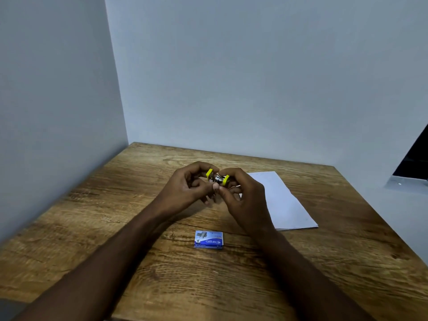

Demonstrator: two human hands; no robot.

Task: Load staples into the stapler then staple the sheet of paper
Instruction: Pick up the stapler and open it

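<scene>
A small yellow and metal stapler [217, 177] is held above the middle of the wooden table [115, 228], between both hands. My left hand [185, 186] grips its left yellow end and my right hand [243, 200] grips its right yellow end, thumbs meeting below it. Its two yellow parts stand apart with metal showing between them. A blue and white box of staples [209, 239] lies flat on the table nearer to me, closed as far as I can tell. A white sheet of paper [282, 202] lies to the right, partly behind my right hand.
Grey walls close the table in at the left and the back. A dark opening with a pale ledge [412, 167] shows at the far right. The table's front edge runs near the bottom left of the view.
</scene>
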